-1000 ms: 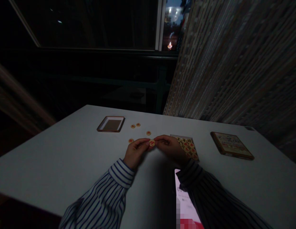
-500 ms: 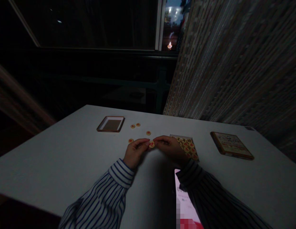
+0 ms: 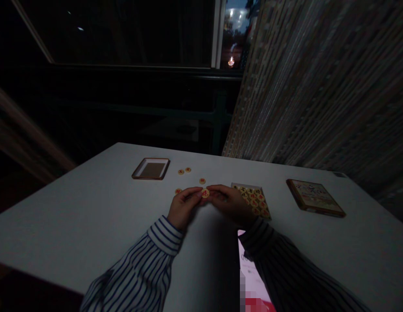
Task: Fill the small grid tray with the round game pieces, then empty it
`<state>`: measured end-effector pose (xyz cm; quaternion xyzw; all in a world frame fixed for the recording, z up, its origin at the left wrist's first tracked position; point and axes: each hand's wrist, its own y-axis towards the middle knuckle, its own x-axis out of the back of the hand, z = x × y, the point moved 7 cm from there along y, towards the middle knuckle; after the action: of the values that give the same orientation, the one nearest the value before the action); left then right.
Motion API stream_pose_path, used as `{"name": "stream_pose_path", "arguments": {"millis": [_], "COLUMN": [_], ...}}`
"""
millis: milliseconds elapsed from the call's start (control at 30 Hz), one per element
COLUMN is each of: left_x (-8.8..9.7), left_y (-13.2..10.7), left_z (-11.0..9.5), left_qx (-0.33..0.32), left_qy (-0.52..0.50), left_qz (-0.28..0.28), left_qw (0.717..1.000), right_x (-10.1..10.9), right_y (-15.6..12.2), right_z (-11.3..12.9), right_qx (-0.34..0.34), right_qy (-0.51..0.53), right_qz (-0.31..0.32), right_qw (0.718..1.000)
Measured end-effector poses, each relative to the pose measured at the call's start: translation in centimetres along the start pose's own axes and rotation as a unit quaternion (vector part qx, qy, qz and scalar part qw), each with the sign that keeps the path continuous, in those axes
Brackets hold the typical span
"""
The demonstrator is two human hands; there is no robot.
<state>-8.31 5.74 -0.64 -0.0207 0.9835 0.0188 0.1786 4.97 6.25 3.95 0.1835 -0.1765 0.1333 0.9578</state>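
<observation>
My left hand (image 3: 182, 208) and my right hand (image 3: 231, 203) meet over the middle of the white table (image 3: 91, 216). Both pinch one small round wooden game piece (image 3: 205, 193) with a red mark, held between their fingertips. Just right of my right hand lies a tray of round pieces (image 3: 255, 202) packed in rows. Loose round pieces (image 3: 184, 171) lie on the table beyond my hands, with one more piece (image 3: 202, 181) close to the fingers.
An empty brown-rimmed box half (image 3: 151, 168) sits at the back left. A flat printed box lid (image 3: 314, 197) lies at the right. A lit phone (image 3: 253, 277) rests near the front edge under my right sleeve. A woven blind hangs at the right.
The piece between my fingertips has risen slightly and my right hand has shifted a little left. Everything else stays put.
</observation>
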Motion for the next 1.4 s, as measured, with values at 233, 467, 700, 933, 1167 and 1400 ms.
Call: {"name": "stream_pose_path", "arguments": {"millis": [233,467,700,933,1167,1400], "left_x": [-0.2,-0.2,-0.2,-0.8,-2.1,-4.6], "left_y": [0.0,0.1,0.0,-0.1,-0.3,-0.1], "left_z": [-0.2,-0.2,-0.1,-0.3,-1.1,-1.3], "left_qx": [-0.01,-0.019,-0.012,-0.012,-0.021,-0.017], "left_qy": [0.006,-0.001,0.002,0.005,0.037,0.025], "left_qz": [0.012,0.011,0.02,0.036,0.049,0.065], "left_qw": [1.0,1.0,1.0,0.999,0.998,0.997], "right_x": [0.1,0.3,0.6,1.4,2.7,4.6], "right_y": [0.0,0.0,0.1,-0.1,-0.7,-1.3], "right_z": [0.0,0.9,1.4,2.2,3.3,4.4], "right_qx": [0.039,0.087,0.077,0.076,0.098,0.116], "right_qy": [-0.035,-0.066,-0.094,-0.109,-0.147,-0.195], "right_qz": [-0.004,0.004,0.031,0.057,0.057,0.045], "right_qw": [0.999,0.994,0.992,0.99,0.983,0.973]}}
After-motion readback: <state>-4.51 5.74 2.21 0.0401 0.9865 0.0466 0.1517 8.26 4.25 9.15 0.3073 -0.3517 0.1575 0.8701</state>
